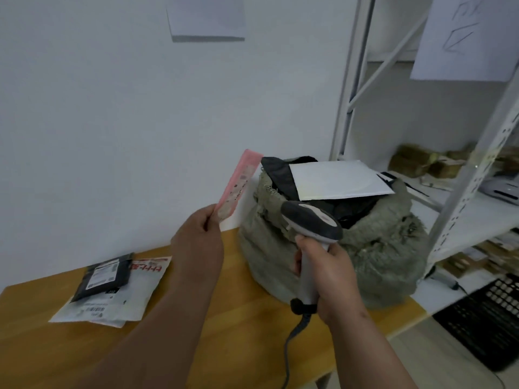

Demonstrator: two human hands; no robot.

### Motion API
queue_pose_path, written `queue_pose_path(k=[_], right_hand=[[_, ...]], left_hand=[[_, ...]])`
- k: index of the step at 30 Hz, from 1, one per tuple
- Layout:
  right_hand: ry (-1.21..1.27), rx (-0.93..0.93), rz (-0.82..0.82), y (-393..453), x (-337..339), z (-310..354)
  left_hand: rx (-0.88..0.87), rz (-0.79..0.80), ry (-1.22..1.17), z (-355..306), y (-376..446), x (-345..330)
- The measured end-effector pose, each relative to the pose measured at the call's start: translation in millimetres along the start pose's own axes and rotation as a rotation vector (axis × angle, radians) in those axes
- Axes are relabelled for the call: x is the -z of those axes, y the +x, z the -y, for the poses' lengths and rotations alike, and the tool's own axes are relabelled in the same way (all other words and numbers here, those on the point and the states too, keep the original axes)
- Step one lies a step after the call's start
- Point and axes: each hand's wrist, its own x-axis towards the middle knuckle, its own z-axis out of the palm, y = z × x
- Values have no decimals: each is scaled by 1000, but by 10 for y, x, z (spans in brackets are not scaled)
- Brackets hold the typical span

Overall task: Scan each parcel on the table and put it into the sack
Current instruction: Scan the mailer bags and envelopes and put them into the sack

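Observation:
My left hand point(198, 242) pinches the lower end of a flat pink parcel point(238, 183), holding it up edge-on above the wooden table point(230, 332). My right hand point(328, 279) grips the handle of a grey and black barcode scanner point(311, 220), whose head sits just right of the pink parcel. Behind them stands a grey-green woven sack point(387, 256), open at the top, with a white padded mailer point(337, 179) and dark parcels lying in its mouth. At the table's left lie a black parcel point(104, 276) on top of a white parcel with red print point(126, 299).
A white metal shelving rack point(463, 192) stands right of the sack, with brown bundles and a white device on its shelves. A black crate point(488, 318) sits on the floor at the lower right. The scanner's cable point(289, 349) hangs over the table's front edge. The wall is close behind.

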Motion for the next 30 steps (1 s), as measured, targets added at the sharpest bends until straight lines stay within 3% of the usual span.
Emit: queue_pose_path(k=[5, 10, 13, 15, 17, 20, 30], right_hand=[[113, 37, -70, 202, 267, 162], [158, 74, -126, 505, 670, 294], [207, 95, -159, 705, 887, 339], [223, 80, -162, 809, 990, 345], [214, 59, -140, 888, 1069, 332], [195, 44, -108, 967, 1119, 301], [146, 15, 29, 884, 769, 354]], left_hand=[[-307, 52, 50, -418, 253, -461], [-380, 221, 67, -771, 388, -1026], [-307, 448, 195, -942, 441, -1358], [-298, 675, 374, -989, 451, -1548], [-337, 796, 582, -983, 453, -1682], [-330, 770, 707, -929, 458, -1762], [-310, 535, 729, -702, 449, -1260]])
